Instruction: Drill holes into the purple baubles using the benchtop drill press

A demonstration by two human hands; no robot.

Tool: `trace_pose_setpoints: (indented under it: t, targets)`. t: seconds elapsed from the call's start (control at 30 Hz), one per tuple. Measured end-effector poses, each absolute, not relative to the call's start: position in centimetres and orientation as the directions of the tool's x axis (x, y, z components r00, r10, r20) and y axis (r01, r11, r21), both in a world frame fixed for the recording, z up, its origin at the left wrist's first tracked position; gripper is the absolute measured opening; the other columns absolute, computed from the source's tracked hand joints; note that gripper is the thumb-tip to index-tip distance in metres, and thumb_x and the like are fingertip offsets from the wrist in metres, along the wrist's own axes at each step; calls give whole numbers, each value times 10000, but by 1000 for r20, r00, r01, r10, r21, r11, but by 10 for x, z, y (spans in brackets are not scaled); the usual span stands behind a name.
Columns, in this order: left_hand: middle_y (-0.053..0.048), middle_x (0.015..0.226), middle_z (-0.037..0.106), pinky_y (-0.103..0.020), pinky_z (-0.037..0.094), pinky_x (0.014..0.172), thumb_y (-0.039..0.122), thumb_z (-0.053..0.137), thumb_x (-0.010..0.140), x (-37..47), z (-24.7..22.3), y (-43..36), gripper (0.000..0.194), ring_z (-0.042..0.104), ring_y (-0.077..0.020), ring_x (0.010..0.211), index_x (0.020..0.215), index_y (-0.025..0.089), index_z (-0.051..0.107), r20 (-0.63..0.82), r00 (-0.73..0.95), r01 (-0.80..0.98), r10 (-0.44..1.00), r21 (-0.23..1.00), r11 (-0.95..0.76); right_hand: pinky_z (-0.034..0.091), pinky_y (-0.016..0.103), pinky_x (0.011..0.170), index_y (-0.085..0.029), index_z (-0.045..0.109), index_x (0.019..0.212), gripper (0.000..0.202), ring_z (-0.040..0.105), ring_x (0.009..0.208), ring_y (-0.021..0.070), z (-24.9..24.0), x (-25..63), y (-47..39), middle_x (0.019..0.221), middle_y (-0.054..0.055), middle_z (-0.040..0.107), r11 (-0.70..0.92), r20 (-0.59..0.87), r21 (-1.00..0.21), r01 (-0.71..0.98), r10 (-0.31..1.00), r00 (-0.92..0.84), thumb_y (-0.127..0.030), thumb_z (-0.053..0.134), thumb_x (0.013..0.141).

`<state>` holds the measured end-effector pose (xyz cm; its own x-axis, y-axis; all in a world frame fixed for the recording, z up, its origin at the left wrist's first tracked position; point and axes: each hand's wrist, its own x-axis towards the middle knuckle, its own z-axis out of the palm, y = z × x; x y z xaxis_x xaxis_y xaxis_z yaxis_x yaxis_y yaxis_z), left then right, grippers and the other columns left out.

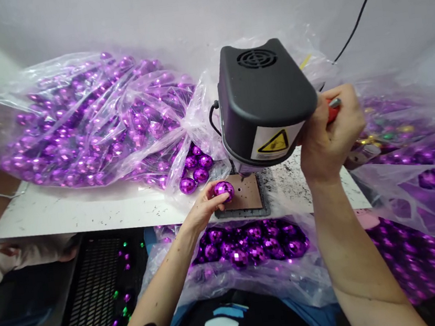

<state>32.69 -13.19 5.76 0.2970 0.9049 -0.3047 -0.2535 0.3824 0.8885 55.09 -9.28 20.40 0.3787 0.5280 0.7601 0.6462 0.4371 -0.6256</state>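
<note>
A shiny purple faceted ball (224,190) is pinched between the thumb and fingers of my left hand (204,207), at the left edge of a brown board (250,195) with a small hole. Above the board stands a black bench drill press (264,91) with a yellow warning label; its lower tip shows just over the board. My right hand (330,133) is closed around a red lever handle (333,110) at the machine's right side. Several loose purple balls (200,174) lie at the mouth of a plastic bag behind my left hand.
A big clear bag (77,122) of purple balls covers the white table's left part. More purple balls (256,251) lie in plastic at my lap. Another filled bag (422,249) is at right. Dark shavings (283,181) litter the tabletop. A black crate (85,295) stands at lower left.
</note>
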Motion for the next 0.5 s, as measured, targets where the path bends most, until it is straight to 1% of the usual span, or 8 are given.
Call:
trace_pose_setpoints:
  t: [0.07,0.13,0.2,0.3,0.37,0.4,0.43,0.5]
  targets:
    - [-23,985,656,-168,421,526,371,891,677,329,57,-132,579,596,-79,700,1180,190,671,-295,277,-244,915,899,364,281,230,575,-176,463,772,587,315,576,43,206,551,-87,616,-71,333,439,749,-639,632,541,382,-736,377,926]
    - [-16,978,644,-166,403,510,399,869,701,330,58,-133,586,583,-65,668,1212,196,665,-306,281,-234,910,897,374,300,232,597,-177,456,768,626,313,595,47,207,551,-83,622,-70,324,444,745,-647,620,544,387,-779,352,904]
    - [-15,992,632,-180,428,521,423,853,718,330,60,-134,642,631,-88,685,1282,220,621,-325,300,-232,897,887,399,316,236,619,-180,449,764,635,318,615,52,207,551,-79,633,-66,327,441,741,-651,617,543,394,-792,341,897]
    - [-28,1025,623,-213,487,580,474,812,763,331,60,-134,694,693,-149,786,1363,245,550,-307,330,-243,893,886,395,320,237,631,-184,450,776,596,324,630,55,206,551,-78,647,-59,341,425,738,-650,629,549,392,-751,341,925]
    - [-50,1048,634,-228,497,610,520,745,824,333,57,-131,666,686,-166,837,1386,229,536,-254,326,-210,911,920,332,328,235,635,-186,448,780,566,340,637,55,206,551,-79,657,-54,364,429,742,-645,633,551,382,-718,344,944]
    - [-62,1073,642,-240,505,632,532,715,848,335,54,-130,652,677,-172,859,1391,220,534,-217,307,-164,927,947,276,334,235,637,-187,447,780,558,351,641,54,206,550,-80,662,-51,380,433,743,-643,632,552,378,-709,346,947]
    - [-73,1110,648,-258,520,674,531,702,861,337,51,-129,638,669,-181,895,1388,213,534,-170,272,-97,947,975,202,339,234,638,-187,447,780,556,361,643,53,206,550,-80,666,-49,394,438,745,-642,629,551,377,-709,348,947]
    - [-87,1188,649,-319,543,820,495,721,863,343,43,-127,597,655,-211,1002,1355,205,546,-31,179,98,983,995,14,343,233,636,-189,446,780,569,372,642,52,206,550,-80,670,-48,410,442,745,-643,625,548,379,-725,344,939]
